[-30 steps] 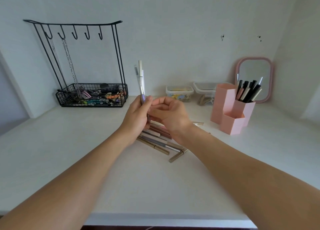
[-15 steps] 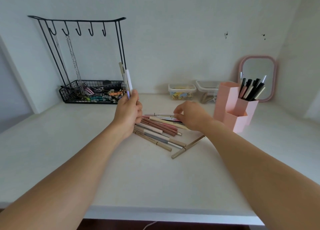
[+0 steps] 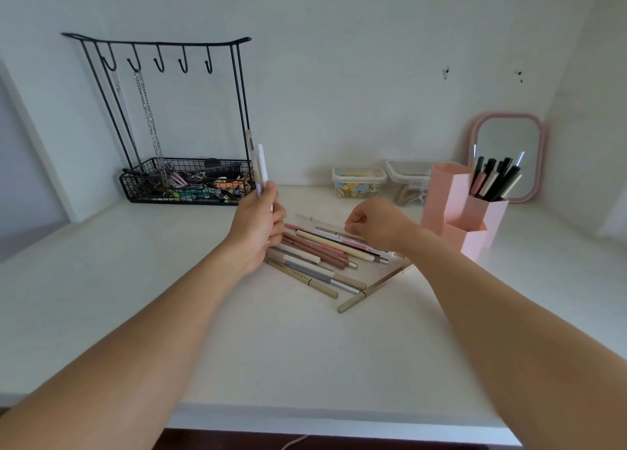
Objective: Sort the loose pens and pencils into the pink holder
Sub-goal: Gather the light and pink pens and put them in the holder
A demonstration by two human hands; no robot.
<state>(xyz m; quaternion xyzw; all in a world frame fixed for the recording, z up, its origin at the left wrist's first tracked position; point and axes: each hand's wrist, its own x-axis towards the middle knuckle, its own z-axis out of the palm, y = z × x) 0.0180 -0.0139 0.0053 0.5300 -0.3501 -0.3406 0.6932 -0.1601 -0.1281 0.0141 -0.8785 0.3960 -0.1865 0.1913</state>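
On the white desk point(image 3: 169, 314) a pink holder point(image 3: 456, 212) stands right, dark pens inside. The loose pens point(image 3: 322, 252) lie mid-desk. The left hand point(image 3: 259, 225) grips two pens point(image 3: 259, 164) upright; the right hand point(image 3: 376, 225), fingers curled, pinches at the pile.

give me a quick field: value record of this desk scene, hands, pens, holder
left hand: grips two white pens upright
right hand: fingers curled, reaching onto the loose pile; grip unclear
loose pens and pencils: lying on white desk
pink hexagonal plastic holder: right of pile; dark pens in one compartment
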